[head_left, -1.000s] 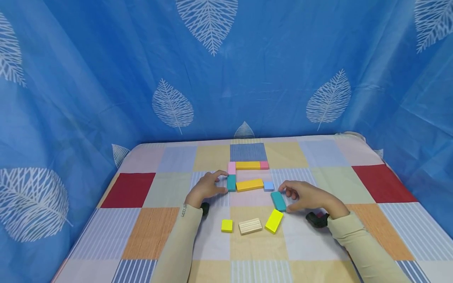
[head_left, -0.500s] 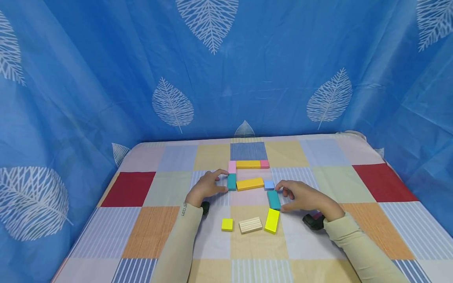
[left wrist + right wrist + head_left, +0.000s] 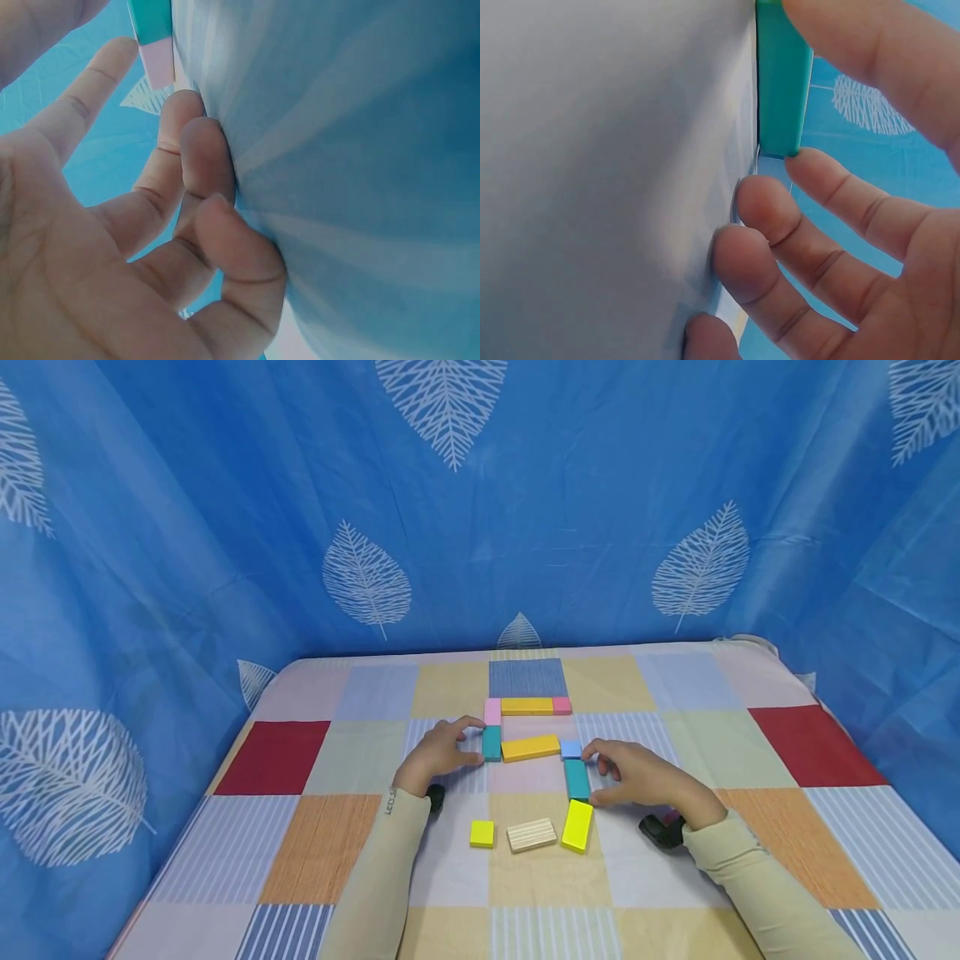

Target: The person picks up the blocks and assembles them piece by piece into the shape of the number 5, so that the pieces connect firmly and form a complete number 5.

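Head view: my left hand (image 3: 437, 753) lies beside the left teal block (image 3: 491, 745), thumb and forefinger at its outer side, the grip slack rather than closed round it; my right hand (image 3: 645, 774) pinches the right teal block (image 3: 577, 780) lengthwise. The left teal block meets the pale pink block (image 3: 492, 712) at its far end and the near orange block (image 3: 531, 748) at its inner side; the blue block (image 3: 571, 749) lies between that orange block's other end and the right teal block. Beyond, the far orange block (image 3: 527, 707) joins the pale pink block to the dark pink block (image 3: 562, 706). Nearer me on the patchwork cloth (image 3: 540, 881) lie a yellow square (image 3: 482, 834), a wooden block (image 3: 532, 836) and a yellow oblong (image 3: 577, 827), the last just beside the right teal block. Left wrist view: my forefinger's tip is at the teal–pink joint; three bent fingers rest on the cloth. Right wrist view: my thumb and forefinger span the right teal block, a tip at either end.
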The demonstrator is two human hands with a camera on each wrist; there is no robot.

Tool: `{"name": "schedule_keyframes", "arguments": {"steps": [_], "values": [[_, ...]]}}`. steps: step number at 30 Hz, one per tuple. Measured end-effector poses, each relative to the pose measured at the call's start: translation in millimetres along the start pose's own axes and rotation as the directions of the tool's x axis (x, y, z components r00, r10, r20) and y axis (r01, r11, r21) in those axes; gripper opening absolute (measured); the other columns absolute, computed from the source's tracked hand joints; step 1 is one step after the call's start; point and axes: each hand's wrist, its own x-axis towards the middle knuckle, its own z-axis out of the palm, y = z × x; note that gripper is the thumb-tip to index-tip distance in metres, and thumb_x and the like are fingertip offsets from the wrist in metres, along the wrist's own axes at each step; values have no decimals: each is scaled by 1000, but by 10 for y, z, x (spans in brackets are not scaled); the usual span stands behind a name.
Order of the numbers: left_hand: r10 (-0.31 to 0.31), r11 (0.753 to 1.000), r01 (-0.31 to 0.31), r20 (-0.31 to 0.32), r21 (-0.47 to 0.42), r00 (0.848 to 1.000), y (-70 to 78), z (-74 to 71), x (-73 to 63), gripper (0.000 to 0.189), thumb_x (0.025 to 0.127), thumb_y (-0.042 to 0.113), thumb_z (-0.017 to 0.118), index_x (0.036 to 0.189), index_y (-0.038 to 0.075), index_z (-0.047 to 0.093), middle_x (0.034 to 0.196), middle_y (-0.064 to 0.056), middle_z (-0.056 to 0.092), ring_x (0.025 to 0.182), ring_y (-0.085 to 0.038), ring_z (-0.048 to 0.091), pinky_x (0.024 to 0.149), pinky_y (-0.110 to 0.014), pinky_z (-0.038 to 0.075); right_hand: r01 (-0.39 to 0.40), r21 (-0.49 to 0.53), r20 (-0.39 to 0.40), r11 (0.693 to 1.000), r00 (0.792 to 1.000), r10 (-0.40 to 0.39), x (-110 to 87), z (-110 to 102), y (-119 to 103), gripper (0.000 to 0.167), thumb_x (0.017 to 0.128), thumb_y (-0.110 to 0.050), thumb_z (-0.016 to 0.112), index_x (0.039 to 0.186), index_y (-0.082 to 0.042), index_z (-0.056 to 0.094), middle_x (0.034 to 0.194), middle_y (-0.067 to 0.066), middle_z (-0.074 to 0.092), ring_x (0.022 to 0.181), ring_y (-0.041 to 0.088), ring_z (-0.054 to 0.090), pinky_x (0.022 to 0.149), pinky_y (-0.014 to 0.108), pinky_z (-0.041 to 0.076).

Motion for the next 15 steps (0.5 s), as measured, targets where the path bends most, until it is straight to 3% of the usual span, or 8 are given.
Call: {"name": "schedule_keyframes", "arguments": {"steps": [15], "values": [[14, 1000, -14, -2, 3, 1000, 5, -12, -19, 57, 96, 19, 85, 149, 24, 64, 135, -19, 64, 118, -34, 62, 105, -52, 55, 17, -24, -48, 1000, 999, -18, -1, 20, 5, 52, 84, -21, 94, 122, -3, 63, 88, -3, 58, 73, 10, 47, 68, 29, 45]]}}
